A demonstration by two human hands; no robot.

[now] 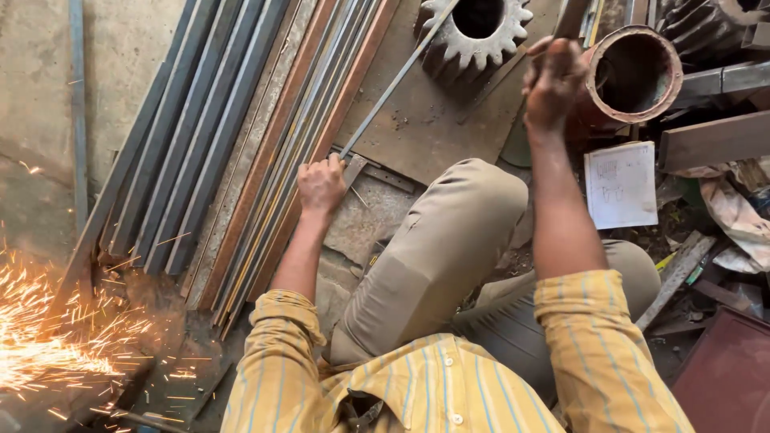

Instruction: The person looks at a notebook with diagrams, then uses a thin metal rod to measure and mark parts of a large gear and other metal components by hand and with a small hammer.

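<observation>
The left hand [322,184], just left of the frame's centre, is closed around the lower end of a thin metal rod [393,84], pinning it near a small flat metal piece [354,169] that lies on the ground. The rod runs up and right from that grip toward the large toothed gear [475,36] at the top centre; whether its far end touches the gear I cannot tell. The right hand [552,80], raised at the upper right, is curled shut on something dark, perhaps a handle [571,18], most of which the fingers hide.

To do this well, I judge the left grip should keep the rod low and steady against the ground so it cannot twist or skid, with fingers kept away from the end being worked.

The rod is slim, straight, grey and dull, far narrower than the steel strips [241,120] stacked in a slanting fan across the left half of the frame. A rusty pipe [634,74] stands just right of the raised hand, with a white card [620,184] below it. Sparks [48,337] spray at the lower left.
</observation>
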